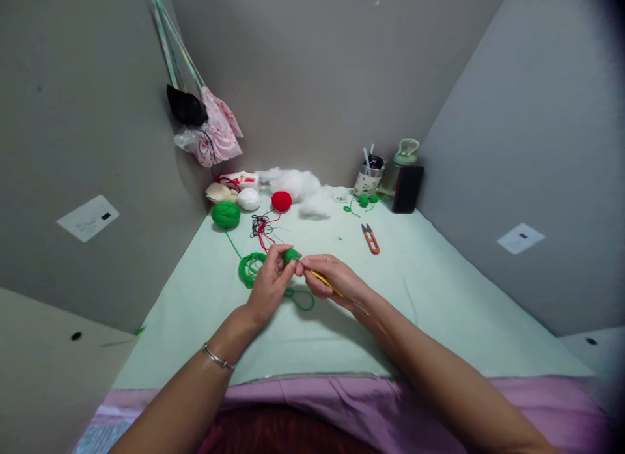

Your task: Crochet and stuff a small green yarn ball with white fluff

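Observation:
Between its fingers my left hand [270,279] pinches a small green crochet piece [291,255]. My right hand [333,279] is closed around a crochet hook [326,283] with a yellow handle, its tip end at the green piece. Both hands meet over the middle of the table. Loops of loose green yarn [248,269] lie beside and under my left hand, partly covered by it. From them a strand runs back to a green yarn ball [226,214]. Whether the hook's tip sits inside a stitch is too small to tell.
Red [281,200] and white yarn balls [249,198], tangled black yarn [258,225] and white stuffing [293,182] lie at the back. Orange thread snips [371,239] rest right of my hands. Small green pieces [363,200], a pen cup [368,180], bottle [405,156] and phone [408,189] are back right.

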Tool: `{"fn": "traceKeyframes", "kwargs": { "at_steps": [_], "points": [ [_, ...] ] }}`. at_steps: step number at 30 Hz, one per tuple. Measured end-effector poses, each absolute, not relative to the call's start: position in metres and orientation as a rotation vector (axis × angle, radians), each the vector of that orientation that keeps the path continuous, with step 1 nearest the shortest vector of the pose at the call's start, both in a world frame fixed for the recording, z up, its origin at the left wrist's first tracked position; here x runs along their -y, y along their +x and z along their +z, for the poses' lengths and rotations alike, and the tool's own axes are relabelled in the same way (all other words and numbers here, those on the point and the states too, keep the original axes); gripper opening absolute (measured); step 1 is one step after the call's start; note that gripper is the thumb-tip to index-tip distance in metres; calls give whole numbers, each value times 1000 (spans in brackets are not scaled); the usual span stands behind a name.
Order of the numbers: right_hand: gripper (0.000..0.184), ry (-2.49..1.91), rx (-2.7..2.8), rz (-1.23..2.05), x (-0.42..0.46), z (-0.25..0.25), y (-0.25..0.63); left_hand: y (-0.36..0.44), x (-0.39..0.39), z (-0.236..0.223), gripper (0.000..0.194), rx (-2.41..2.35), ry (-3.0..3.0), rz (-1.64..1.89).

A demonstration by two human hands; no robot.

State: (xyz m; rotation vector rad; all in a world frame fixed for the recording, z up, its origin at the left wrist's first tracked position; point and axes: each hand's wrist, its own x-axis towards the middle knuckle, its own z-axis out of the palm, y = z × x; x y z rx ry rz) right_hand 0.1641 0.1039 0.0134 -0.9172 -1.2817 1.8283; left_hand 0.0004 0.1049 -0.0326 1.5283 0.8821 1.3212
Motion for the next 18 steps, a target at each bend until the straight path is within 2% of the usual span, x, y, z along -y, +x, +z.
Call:
{"fn": "traceKeyframes", "kwargs": {
  "at_steps": [6, 13, 18],
  "points": [
    [24, -1004, 1415, 1610, -93, 18, 161, 4, -103, -27, 12, -942, 1552, 1291],
    [26, -1317, 1988, 821, -76, 20, 156, 4, -105, -32, 8, -983, 1556, 1298],
    [21, -1323, 2051, 683, -69, 18, 152, 5, -105, -30, 11, -977, 1562, 1343]
  ]
}}
